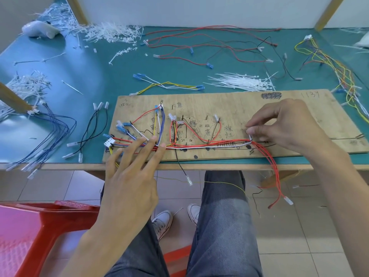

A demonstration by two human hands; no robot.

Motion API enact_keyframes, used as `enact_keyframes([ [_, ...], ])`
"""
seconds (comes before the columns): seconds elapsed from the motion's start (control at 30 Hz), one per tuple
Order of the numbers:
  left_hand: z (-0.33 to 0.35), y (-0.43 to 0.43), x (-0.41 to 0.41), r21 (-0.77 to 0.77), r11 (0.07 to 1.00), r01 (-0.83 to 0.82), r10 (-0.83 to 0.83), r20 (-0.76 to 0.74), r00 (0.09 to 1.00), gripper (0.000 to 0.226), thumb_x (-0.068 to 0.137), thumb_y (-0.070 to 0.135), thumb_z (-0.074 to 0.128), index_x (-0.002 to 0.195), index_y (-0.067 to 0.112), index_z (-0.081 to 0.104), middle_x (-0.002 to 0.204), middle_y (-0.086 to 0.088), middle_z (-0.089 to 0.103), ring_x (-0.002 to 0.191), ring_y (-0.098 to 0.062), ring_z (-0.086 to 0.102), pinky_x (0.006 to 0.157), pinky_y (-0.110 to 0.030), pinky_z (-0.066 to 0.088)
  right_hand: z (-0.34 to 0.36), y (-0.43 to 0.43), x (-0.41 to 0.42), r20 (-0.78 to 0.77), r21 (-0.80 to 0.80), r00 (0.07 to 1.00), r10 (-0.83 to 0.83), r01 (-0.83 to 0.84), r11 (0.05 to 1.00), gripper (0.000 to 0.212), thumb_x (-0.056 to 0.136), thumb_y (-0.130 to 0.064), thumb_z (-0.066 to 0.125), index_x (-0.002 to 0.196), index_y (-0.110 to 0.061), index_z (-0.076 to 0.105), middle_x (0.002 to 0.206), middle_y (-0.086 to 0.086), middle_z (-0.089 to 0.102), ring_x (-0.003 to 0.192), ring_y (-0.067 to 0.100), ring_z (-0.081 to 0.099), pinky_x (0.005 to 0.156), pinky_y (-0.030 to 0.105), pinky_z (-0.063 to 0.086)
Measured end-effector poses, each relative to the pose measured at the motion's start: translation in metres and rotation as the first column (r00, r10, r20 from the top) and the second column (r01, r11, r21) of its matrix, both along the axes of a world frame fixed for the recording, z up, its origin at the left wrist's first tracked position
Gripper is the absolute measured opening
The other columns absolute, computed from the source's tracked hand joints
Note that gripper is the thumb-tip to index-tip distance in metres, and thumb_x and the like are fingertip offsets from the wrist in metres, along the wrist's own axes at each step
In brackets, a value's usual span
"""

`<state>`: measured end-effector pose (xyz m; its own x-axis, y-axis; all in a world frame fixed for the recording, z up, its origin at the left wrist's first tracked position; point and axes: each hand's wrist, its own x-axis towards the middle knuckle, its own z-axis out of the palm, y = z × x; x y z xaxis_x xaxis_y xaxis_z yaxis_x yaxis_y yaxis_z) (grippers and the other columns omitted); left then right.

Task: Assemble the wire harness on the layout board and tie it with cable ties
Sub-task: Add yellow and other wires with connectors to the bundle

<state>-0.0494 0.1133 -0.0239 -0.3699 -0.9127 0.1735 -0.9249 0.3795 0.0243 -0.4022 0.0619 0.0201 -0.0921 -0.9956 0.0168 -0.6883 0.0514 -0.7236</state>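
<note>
The wooden layout board [235,105] lies on the green table with the wire harness [201,143] of red, white, blue and yellow wires routed round its nails. My left hand [131,172] presses its straight fingers on the bundle at the board's left, beside a white connector [109,142]. My right hand [287,126] pinches a white cable tie [250,136] at the bundle's right end, where red wires [273,168] fall over the table edge.
A heap of fresh cable ties [242,82] lies behind the board. Loose red and black wires [209,47] spread at the back, blue wires [54,132] at the left, a yellow bundle [337,66] at the right. Cut tie ends [111,34] litter the far left. A red plastic stool [40,228] stands below.
</note>
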Motion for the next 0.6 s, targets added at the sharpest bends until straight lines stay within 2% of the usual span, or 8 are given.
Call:
enact_keyframes([
  [0.07,0.000,0.001,0.000,0.008,1.000,-0.002,0.002,0.002,1.000,0.076,0.081,0.013,0.051,0.156,0.025,0.048,0.161,0.003,0.047,0.150,-0.025,0.040,0.118,-0.054,0.032,0.001,-0.004,-0.001,-0.006,0.049,1.000,-0.007,0.008,0.999,0.014,0.077,-0.010,0.091,0.077,-0.021,0.083,0.073,0.003,0.078,0.052,0.013,0.072,0.048,0.013,0.052],
  [0.13,0.000,0.001,-0.001,0.011,1.000,-0.001,0.001,0.007,1.000,0.077,0.081,0.013,0.051,0.157,0.024,0.047,0.162,0.003,0.046,0.150,-0.025,0.039,0.118,-0.055,0.031,0.002,-0.007,-0.001,-0.078,0.073,0.997,0.019,-0.014,0.997,0.012,0.078,-0.016,0.092,0.075,-0.024,0.083,0.073,-0.002,0.078,0.053,0.011,0.072,0.049,0.016,0.053],
  [0.23,0.000,0.003,-0.003,0.018,1.000,-0.007,0.007,0.008,1.000,0.082,0.078,0.011,0.054,0.159,0.022,0.043,0.164,0.001,0.043,0.151,-0.026,0.038,0.120,-0.057,0.029,0.002,-0.003,-0.001,-0.270,-0.031,0.961,0.061,-0.072,0.997,0.010,0.076,-0.024,0.093,0.074,-0.024,0.083,0.078,-0.009,0.075,0.067,0.008,0.070,0.070,0.026,0.054],
  [0.3,-0.001,0.004,-0.003,0.031,0.999,-0.013,0.013,0.004,1.000,0.088,0.077,0.010,0.059,0.162,0.022,0.038,0.166,0.002,0.040,0.153,-0.026,0.035,0.120,-0.058,0.029,-0.001,0.006,0.002,-0.348,-0.100,0.936,0.052,-0.092,0.991,0.011,0.077,-0.030,0.092,0.078,-0.022,0.084,0.079,-0.009,0.073,0.073,0.011,0.068,0.076,0.032,0.050],
  [0.43,-0.003,0.006,-0.004,0.045,0.999,-0.027,0.027,-0.003,1.000,0.101,0.073,0.011,0.068,0.165,0.022,0.030,0.169,0.003,0.034,0.156,-0.024,0.029,0.121,-0.060,0.028,-0.015,0.020,0.008,-0.377,-0.216,0.926,-0.034,-0.052,0.975,0.014,0.083,-0.035,0.087,0.090,-0.024,0.086,0.075,-0.008,0.067,0.070,0.017,0.064,0.071,0.040,0.053],
  [0.53,-0.002,0.006,-0.005,0.050,0.998,-0.029,0.029,0.015,0.999,0.099,0.074,0.012,0.066,0.166,0.022,0.030,0.171,0.003,0.030,0.158,-0.024,0.027,0.122,-0.060,0.026,-0.020,0.026,0.011,-0.382,-0.250,0.921,-0.078,-0.022,0.968,0.016,0.087,-0.035,0.083,0.098,-0.024,0.085,0.075,-0.007,0.064,0.070,0.021,0.062,0.068,0.042,0.055],
  [0.6,-0.001,0.004,-0.005,0.048,0.999,-0.024,0.023,0.022,0.999,0.095,0.075,0.013,0.065,0.165,0.021,0.033,0.171,0.003,0.032,0.158,-0.024,0.027,0.123,-0.060,0.025,-0.021,0.027,0.014,-0.387,-0.253,0.916,-0.106,0.005,0.967,0.014,0.088,-0.036,0.082,0.096,-0.025,0.085,0.073,-0.007,0.061,0.069,0.023,0.061,0.064,0.042,0.054],
])
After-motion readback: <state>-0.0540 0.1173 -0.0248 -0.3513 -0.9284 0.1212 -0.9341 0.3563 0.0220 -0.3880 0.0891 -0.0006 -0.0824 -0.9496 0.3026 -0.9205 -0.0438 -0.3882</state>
